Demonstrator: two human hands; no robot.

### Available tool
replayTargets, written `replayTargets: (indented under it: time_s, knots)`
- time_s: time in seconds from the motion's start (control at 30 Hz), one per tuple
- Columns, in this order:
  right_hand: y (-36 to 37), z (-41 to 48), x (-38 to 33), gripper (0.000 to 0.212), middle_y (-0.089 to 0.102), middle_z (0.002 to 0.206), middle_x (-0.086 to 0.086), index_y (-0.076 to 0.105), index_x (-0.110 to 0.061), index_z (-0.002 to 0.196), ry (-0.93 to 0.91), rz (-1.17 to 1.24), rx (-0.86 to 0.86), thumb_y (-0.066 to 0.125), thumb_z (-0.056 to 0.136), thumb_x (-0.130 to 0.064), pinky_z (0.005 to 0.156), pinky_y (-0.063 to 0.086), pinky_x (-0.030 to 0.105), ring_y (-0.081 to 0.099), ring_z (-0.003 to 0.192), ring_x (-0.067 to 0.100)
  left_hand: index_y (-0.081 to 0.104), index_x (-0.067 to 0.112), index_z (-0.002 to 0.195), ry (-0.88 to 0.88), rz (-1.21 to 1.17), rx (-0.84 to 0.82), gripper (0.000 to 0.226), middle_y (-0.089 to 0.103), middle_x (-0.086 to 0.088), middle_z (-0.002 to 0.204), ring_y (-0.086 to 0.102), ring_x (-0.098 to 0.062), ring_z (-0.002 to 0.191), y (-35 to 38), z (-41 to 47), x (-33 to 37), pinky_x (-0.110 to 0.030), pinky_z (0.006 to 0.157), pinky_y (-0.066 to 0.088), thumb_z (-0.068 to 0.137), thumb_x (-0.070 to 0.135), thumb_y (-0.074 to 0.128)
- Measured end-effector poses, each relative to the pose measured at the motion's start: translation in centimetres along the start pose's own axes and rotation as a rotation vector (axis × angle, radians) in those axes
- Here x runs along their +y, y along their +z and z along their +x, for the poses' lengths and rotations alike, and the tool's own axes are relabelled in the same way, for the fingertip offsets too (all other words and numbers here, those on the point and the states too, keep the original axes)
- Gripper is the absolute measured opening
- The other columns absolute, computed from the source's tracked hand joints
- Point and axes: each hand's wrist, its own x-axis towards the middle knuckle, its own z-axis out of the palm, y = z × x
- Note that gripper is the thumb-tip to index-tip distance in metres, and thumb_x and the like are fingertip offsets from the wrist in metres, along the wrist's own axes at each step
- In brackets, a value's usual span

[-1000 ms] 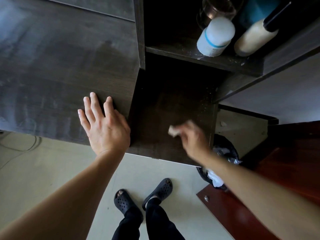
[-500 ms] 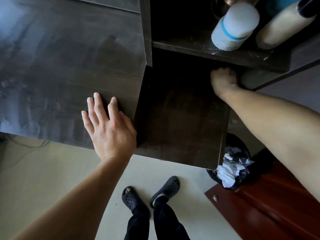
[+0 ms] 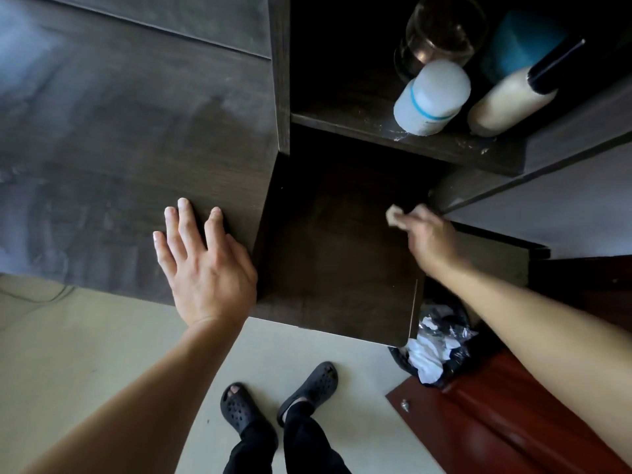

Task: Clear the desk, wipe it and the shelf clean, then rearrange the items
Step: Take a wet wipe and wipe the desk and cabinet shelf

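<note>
Lower shelf [image 3: 342, 254]: tissue [image 3: 394, 213] in right hand [image 3: 432, 239] grip.

Dark brown woodgrain desk [image 3: 136, 131]; white bottle [image 3: 431, 97] with a blue band.

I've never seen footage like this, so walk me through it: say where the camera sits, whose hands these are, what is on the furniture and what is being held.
The camera is worn on a person's head and looks down, so you see their own arms and, at the bottom, their feet in dark sandals. The left hand lies flat and open on the dark desk. The right hand is blurred and grips a small pale wad, probably a wipe, over the lower shelf board. On the shelf above stand a white bottle, a cream bottle, a glass jar and something blue. A lined bin sits on the floor.
</note>
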Motion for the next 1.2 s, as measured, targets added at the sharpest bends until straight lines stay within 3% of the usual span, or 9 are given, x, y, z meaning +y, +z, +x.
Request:
replayTargets:
  time_s: [0.13,0.33,0.5,0.63,0.77,0.9,0.97,1.13,1.2]
  knots:
    - [2.9,-1.9,-1.9,0.046,0.057,0.091,0.016,0.067,-0.011,0.114,0.014,0.096,0.173,0.048,0.078,0.011,0.063,0.05,0.04,0.056,0.082,0.038,0.049,0.008,0.129,-0.002,0.0,-0.014,0.038,0.031,-0.022,0.149,0.021,-0.036,0.142,0.0,0.0,0.0,-0.051,0.117,0.011,0.093,0.016,0.04]
    - [4.1,-12.5,-3.6,0.032,0.061,0.08,0.004,0.073,-0.016,0.096,-0.26,0.24,0.009,0.044,0.085,-0.008,0.055,0.049,0.032,0.058,0.07,0.026,0.048,0.008,0.129,0.007,0.002,-0.015,0.038,0.031,-0.021,0.15,0.021,-0.036,0.142,-0.1,-0.1,0.0,-0.05,0.117,0.01,0.093,0.016,0.04]
    - [1.8,-2.9,2.8,0.045,0.062,0.088,0.014,0.07,-0.009,0.108,0.015,0.12,0.298,0.053,0.075,0.015,0.068,0.052,0.044,0.057,0.081,0.037,0.048,0.007,0.128,0.015,-0.002,-0.004,0.037,0.031,-0.022,0.15,0.021,-0.036,0.142,-0.1,-0.1,0.0,-0.049,0.117,0.01,0.093,0.016,0.04]
    - [2.6,-2.6,4.5,0.054,0.06,0.095,0.013,0.062,-0.011,0.121,-0.056,0.02,0.223,0.05,0.075,0.014,0.072,0.052,0.046,0.053,0.087,0.037,0.048,0.008,0.128,0.005,0.005,-0.012,0.037,0.029,-0.02,0.151,0.019,-0.035,0.143,-0.1,-0.1,0.1,-0.048,0.118,0.009,0.094,0.016,0.039]
    - [3.9,-9.1,2.2,0.043,0.059,0.092,0.01,0.067,-0.016,0.112,0.026,0.081,0.188,0.05,0.08,0.008,0.06,0.05,0.038,0.055,0.079,0.031,0.047,0.008,0.129,0.004,0.007,-0.019,0.038,0.028,-0.019,0.151,0.018,-0.034,0.143,0.0,-0.1,0.1,-0.048,0.118,0.008,0.093,0.017,0.039]
    - [4.8,-17.5,-0.7,0.045,0.054,0.081,0.001,0.069,-0.019,0.103,-0.151,0.156,-0.057,0.07,0.07,0.011,0.05,0.041,0.025,0.052,0.069,0.019,0.046,0.008,0.13,-0.005,-0.008,-0.03,0.039,0.027,-0.019,0.152,0.017,-0.034,0.144,-0.2,-0.1,0.1,-0.049,0.118,0.008,0.093,0.017,0.039]
    - [4.3,-17.4,-1.0,0.048,0.056,0.081,0.001,0.071,-0.018,0.105,-0.183,0.195,-0.118,0.067,0.071,0.015,0.051,0.042,0.026,0.052,0.071,0.017,0.046,0.008,0.13,-0.002,-0.011,-0.027,0.039,0.027,-0.019,0.152,0.017,-0.034,0.143,-0.2,-0.1,0.1,-0.049,0.118,0.008,0.093,0.018,0.038]
    - [3.5,-8.7,-0.1,0.046,0.059,0.089,0.014,0.069,-0.01,0.109,0.287,0.295,0.257,0.052,0.074,0.015,0.074,0.048,0.034,0.056,0.084,0.031,0.046,0.009,0.13,0.005,0.005,-0.008,0.039,0.028,-0.017,0.152,0.017,-0.033,0.143,-0.1,-0.2,0.0,-0.047,0.118,0.007,0.094,0.02,0.036]
    - [4.4,-8.6,-1.7,0.041,0.058,0.087,0.014,0.069,-0.012,0.107,0.296,0.292,0.275,0.049,0.077,0.009,0.07,0.049,0.035,0.056,0.081,0.03,0.046,0.009,0.13,0.007,0.003,-0.003,0.04,0.028,-0.017,0.152,0.018,-0.033,0.143,0.0,-0.2,-0.1,-0.047,0.118,0.008,0.093,0.02,0.036]
